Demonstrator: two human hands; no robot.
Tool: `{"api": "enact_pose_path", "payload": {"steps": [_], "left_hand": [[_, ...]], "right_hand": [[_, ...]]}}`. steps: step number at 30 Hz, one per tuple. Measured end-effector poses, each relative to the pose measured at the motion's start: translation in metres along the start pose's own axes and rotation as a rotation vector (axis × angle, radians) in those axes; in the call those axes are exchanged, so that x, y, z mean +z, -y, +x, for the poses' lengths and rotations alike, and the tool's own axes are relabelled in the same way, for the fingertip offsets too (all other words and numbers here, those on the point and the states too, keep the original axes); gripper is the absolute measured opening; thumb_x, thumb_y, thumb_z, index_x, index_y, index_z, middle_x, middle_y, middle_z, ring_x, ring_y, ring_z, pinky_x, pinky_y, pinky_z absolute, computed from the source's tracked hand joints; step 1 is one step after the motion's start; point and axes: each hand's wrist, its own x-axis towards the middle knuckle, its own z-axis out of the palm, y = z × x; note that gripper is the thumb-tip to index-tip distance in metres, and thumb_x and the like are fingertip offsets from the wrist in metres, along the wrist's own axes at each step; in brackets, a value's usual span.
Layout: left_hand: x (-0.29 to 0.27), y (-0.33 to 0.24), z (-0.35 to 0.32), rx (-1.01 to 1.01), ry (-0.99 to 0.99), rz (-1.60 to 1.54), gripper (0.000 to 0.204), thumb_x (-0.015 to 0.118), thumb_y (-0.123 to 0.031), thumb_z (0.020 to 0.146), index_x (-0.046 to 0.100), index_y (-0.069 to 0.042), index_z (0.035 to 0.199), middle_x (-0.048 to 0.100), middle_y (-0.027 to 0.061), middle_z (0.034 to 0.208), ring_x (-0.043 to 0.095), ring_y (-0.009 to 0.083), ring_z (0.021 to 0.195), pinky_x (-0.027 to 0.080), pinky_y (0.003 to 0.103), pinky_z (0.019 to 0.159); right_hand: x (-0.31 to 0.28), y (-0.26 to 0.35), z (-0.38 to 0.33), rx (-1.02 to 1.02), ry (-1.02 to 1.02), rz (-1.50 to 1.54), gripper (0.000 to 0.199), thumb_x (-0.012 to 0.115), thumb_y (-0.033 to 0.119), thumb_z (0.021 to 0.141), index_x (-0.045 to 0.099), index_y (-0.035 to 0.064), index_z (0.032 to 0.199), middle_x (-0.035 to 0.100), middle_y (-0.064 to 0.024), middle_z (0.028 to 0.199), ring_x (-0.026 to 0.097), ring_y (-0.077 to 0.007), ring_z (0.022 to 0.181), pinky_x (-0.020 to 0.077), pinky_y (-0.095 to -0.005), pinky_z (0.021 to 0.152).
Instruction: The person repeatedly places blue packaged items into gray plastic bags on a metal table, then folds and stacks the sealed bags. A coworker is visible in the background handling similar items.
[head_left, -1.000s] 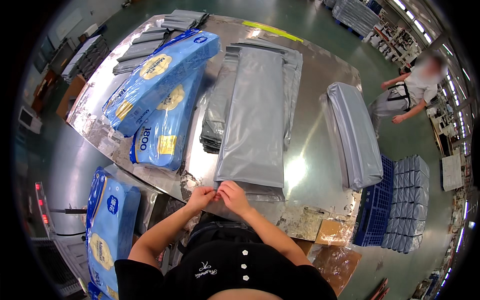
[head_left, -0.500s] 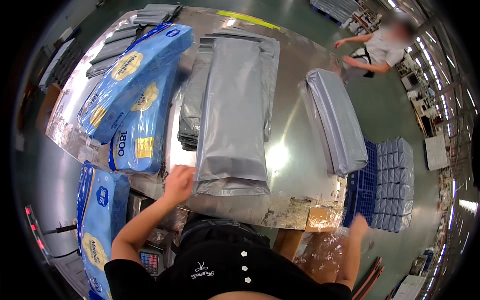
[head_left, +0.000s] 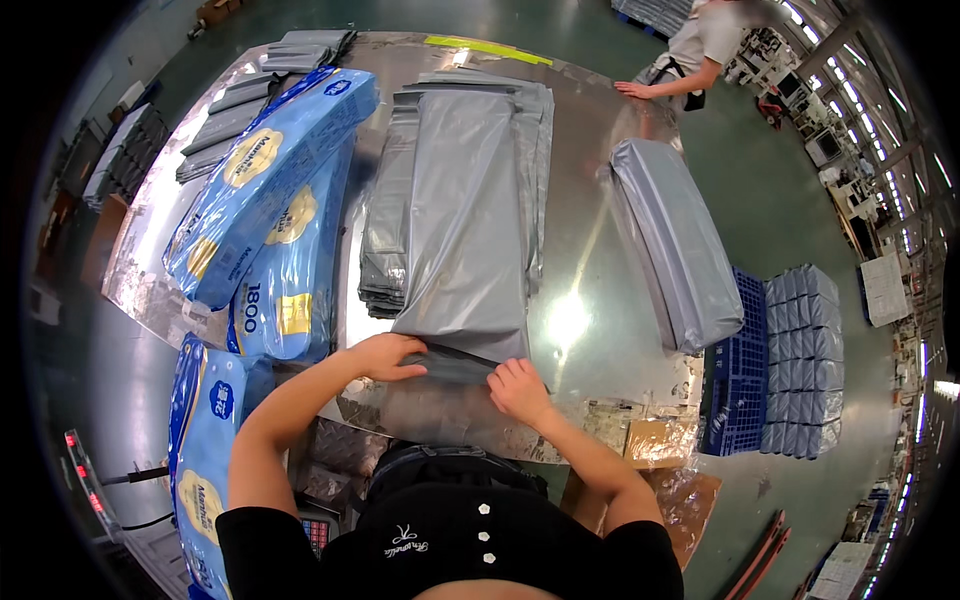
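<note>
A grey plastic mailing bag (head_left: 465, 210) lies lengthwise in front of me, on top of a pile of similar flat bags (head_left: 383, 270). At its near end, my left hand (head_left: 390, 357) grips the left corner, thumb pointing inward. My right hand (head_left: 518, 388) has its fingers bent over the right side of the same edge. Between the hands a dark strip of the bag's near end shows, and creases run up the bag's face. Both hands rest close to the table's front edge; the undersides of the fingers are hidden.
Blue plastic-wrapped packs (head_left: 255, 190) lie left on the metal table (head_left: 585, 250), with another pack (head_left: 205, 450) below. Folded grey bags (head_left: 230, 110) lie far left. A filled grey parcel (head_left: 675, 240) sits right, near a blue crate (head_left: 735, 370) and stacked parcels (head_left: 802, 360). A co-worker (head_left: 690, 60) stands beyond.
My right hand has come from the lower right onto the bag's near edge. My left hand has closed on its left corner, and the bag has creased. The co-worker now touches the table's far corner.
</note>
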Motion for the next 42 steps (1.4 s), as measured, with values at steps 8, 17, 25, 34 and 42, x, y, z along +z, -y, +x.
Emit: {"api": "enact_pose_path", "payload": {"steps": [8,17,25,34,42], "left_hand": [[0.007,0.031,-0.017,-0.163,-0.553,-0.353,0.014,0.066,-0.010,0.085,0.057,0.001,0.086,0.057,0.0077,0.078,0.054,0.0209,0.076,0.042,0.031,0.069],[0.033,0.036,0.001,-0.201,-0.885,-0.620,0.012,0.058,-0.006,0.089,0.050,0.001,0.082,0.043,0.0040,0.075,0.043,0.0138,0.072,0.038,0.027,0.068],[0.048,0.038,0.028,-0.280,-1.077,-0.744,0.009,0.053,-0.008,0.092,0.050,-0.001,0.087,0.044,0.0051,0.090,0.043,0.0145,0.087,0.036,0.027,0.079],[0.027,0.003,0.100,-0.152,-1.208,-1.302,0.067,0.058,-0.025,0.085,0.032,0.009,0.138,0.035,0.0140,0.140,0.031,0.0242,0.132,0.022,0.034,0.111],[-0.053,-0.184,0.163,0.024,-1.039,-1.110,0.078,0.065,-0.015,0.073,0.030,0.008,0.139,0.032,0.0147,0.138,0.030,0.0261,0.132,0.025,0.034,0.110]], "right_hand": [[-0.031,-0.049,0.059,0.141,-0.199,0.138,0.026,0.065,0.008,0.068,0.056,0.0047,0.092,0.052,-0.0108,0.088,0.050,-0.0291,0.086,0.0411,-0.0388,0.076],[-0.047,-0.047,0.007,0.526,-0.210,0.273,0.039,0.068,0.009,0.067,0.056,0.0041,0.104,0.055,-0.0144,0.103,0.052,-0.0328,0.100,0.0425,-0.0412,0.084],[0.029,-0.102,0.032,0.740,-0.321,0.961,0.013,0.062,0.017,0.087,0.059,0.0057,0.091,0.059,-0.0100,0.100,0.054,-0.0254,0.101,0.0407,-0.0335,0.090],[0.012,-0.103,0.079,0.950,-0.491,1.833,0.073,0.059,0.033,0.089,0.025,0.0027,0.146,0.045,-0.0122,0.135,0.045,-0.0229,0.122,0.0337,-0.0345,0.105],[-0.116,-0.157,-0.021,0.934,-1.055,1.701,0.051,0.057,0.019,0.079,0.052,-0.0007,0.125,0.061,-0.0120,0.112,0.061,-0.0265,0.102,0.0493,-0.0400,0.089]]}}
